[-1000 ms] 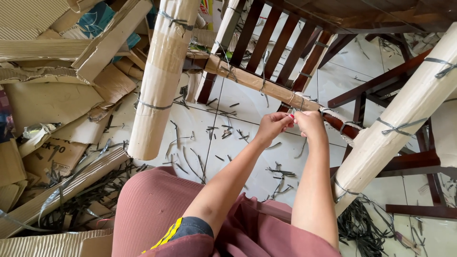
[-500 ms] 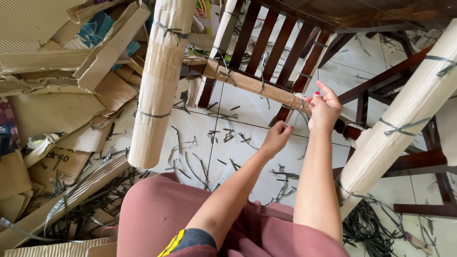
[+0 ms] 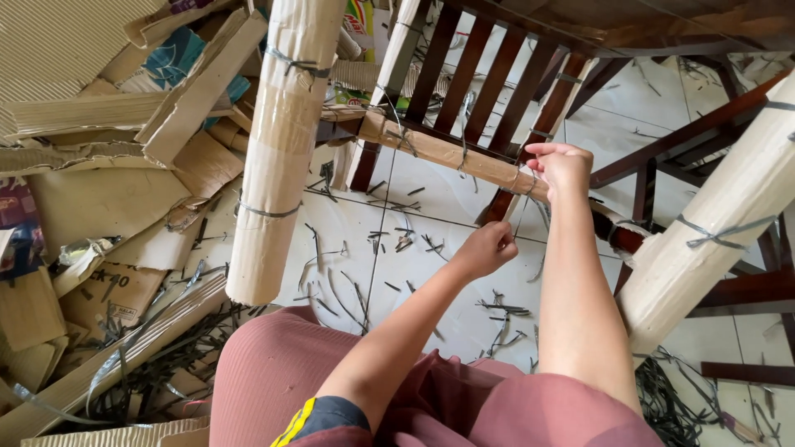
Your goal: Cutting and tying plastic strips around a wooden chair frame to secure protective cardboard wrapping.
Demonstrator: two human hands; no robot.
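Observation:
An upturned dark wooden chair stands before me, its legs [image 3: 277, 149] and a crossbar [image 3: 451, 153] wrapped in brown cardboard bound with grey plastic straps. My right hand [image 3: 563, 165] rests on the crossbar's right end, fingers curled over the wrap and pinching the upper end of a thin grey strap [image 3: 520, 209]. My left hand [image 3: 489, 248] hangs lower, below the bar, fist closed on the strap's lower end. The strap runs taut between both hands.
Torn cardboard sheets [image 3: 99, 190] pile up on the left. Cut strap scraps [image 3: 497, 319] litter the white tiled floor [image 3: 439, 199]. A second wrapped leg [image 3: 712, 240] rises at right, with another dark chair frame [image 3: 662, 141] behind it.
My hands, together at the crossbar a second ago, have parted: the left dropped down and toward me, the right lifted onto the bar, drawing the strap tight.

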